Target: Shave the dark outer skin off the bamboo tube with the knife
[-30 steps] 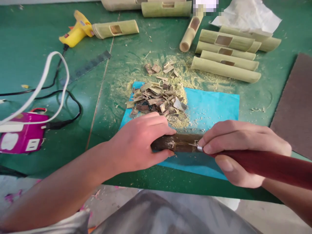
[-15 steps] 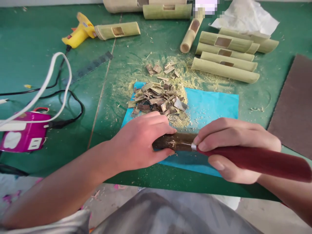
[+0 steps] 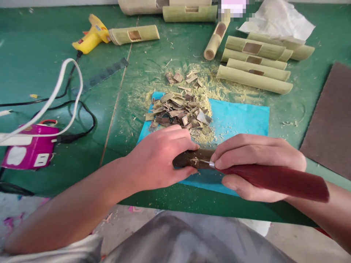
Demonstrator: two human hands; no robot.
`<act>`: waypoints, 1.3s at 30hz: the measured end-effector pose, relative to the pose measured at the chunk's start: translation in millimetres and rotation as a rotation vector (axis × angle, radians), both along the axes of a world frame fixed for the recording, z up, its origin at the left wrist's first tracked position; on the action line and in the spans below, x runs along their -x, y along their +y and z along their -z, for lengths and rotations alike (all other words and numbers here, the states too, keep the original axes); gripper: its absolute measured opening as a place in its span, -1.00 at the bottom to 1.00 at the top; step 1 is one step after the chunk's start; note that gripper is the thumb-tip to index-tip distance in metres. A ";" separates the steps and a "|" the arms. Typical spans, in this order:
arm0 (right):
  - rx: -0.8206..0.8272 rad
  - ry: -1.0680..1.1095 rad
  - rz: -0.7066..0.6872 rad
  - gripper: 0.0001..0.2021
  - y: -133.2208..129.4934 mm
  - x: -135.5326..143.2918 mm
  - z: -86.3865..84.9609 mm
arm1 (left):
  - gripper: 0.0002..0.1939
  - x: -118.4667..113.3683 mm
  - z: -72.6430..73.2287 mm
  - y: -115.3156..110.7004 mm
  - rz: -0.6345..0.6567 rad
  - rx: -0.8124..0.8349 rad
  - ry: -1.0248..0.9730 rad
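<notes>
Thumb and fingers of our left hand [image 3: 161, 159] were clamped around one end of a dark, rounded bamboo piece [image 3: 186, 159] over the near part of a blue sheet [image 3: 244, 117], while our right hand [image 3: 260, 157] was wrapped around a slim tool [image 3: 274, 179] with a smooth, red-brown handle. Its silver collar [image 3: 212, 164] led to a thin metal blade [image 3: 203, 162], set along the piece beside pale, crumbly shavings [image 3: 194, 160]; our hands stood near each other, not touching. Beyond our left knuckles, flat brown and greenish chips [image 3: 178, 109] sat heaped at the sheet's far left corner, fringed with powdery yellow sawdust [image 3: 207, 104]. Smooth green bamboo tubes [image 3: 255, 81], several with rectangular openings, lay grouped farther back, beside crumpled white wrapping [image 3: 276, 22]. On our right, green tabletop [image 3: 290, 106] stretched between the sheet and a straight-edged brown board [image 3: 329, 120]; the near table edge ran just below our hands.
</notes>
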State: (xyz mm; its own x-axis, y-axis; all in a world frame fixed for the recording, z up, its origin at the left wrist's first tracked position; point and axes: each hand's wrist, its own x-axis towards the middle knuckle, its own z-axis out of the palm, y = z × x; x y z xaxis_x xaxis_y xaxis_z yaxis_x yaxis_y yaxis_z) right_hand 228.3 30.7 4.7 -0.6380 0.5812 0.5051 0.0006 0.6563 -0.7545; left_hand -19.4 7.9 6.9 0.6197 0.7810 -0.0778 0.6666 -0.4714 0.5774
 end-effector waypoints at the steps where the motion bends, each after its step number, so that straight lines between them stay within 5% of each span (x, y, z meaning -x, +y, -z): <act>1: 0.001 -0.012 0.015 -0.91 -1.0 1.1 -0.2 | -0.77 -0.3 0.2 -0.1 0.000 0.004 0.008; 11: -0.043 0.035 0.215 -0.84 -9.9 -10.2 -1.6 | -0.75 4.2 7.9 -0.7 -0.004 -0.051 -0.054; 17: -0.061 0.173 0.163 -0.88 -4.5 -14.3 6.1 | -0.75 3.3 7.1 -1.3 -0.005 -0.067 -0.043; 29: 0.043 0.061 0.063 -0.91 -3.4 -3.6 3.0 | -0.79 0.6 7.6 -2.4 0.009 -0.042 -0.037; 39: -0.045 -0.020 0.109 -0.92 -9.8 -0.3 -3.1 | -0.75 1.3 3.5 -1.5 -0.004 -0.034 -0.012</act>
